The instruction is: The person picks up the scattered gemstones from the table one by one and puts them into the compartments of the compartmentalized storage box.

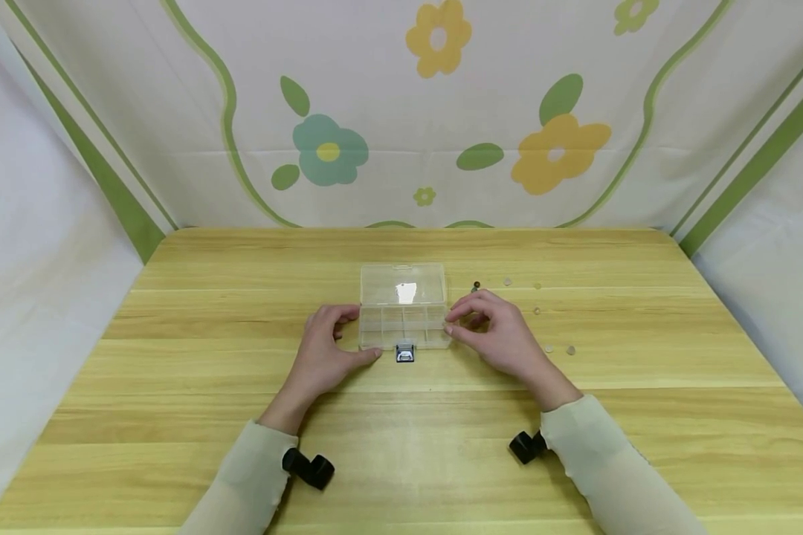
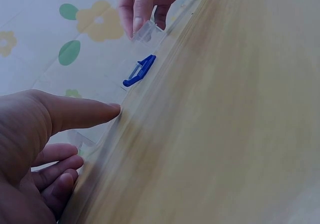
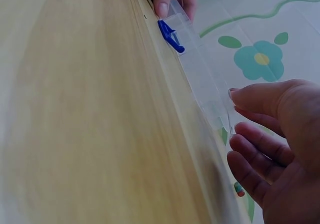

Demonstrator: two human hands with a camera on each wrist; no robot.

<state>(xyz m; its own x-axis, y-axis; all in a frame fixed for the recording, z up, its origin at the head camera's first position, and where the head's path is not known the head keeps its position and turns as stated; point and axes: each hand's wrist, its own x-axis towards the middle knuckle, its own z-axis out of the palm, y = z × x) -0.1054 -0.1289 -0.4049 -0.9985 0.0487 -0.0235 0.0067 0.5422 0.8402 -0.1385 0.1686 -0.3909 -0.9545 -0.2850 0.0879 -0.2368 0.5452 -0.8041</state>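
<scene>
A clear plastic compartment box (image 1: 415, 336) stands on the table with its lid (image 1: 388, 282) raised at the back. At the middle of its front edge is a blue latch (image 1: 405, 353), also seen in the left wrist view. My left hand (image 1: 324, 345) holds the box's left end, thumb along the front edge and curled fingers at the side. My right hand (image 1: 498, 331) is at the right end, its thumb and index fingertips close together on the side wall. The remaining right fingers are loosely bent. I see nothing in the compartments.
To the right of the box lie several small pieces: a dark bead (image 1: 476, 284), a pale disc (image 1: 508, 281) and a greyish disc (image 1: 571, 350) among them. A flowered cloth (image 1: 388, 208) hangs behind the wooden table (image 1: 401, 446). Black wrist mounts (image 1: 311, 469) project from both sleeves.
</scene>
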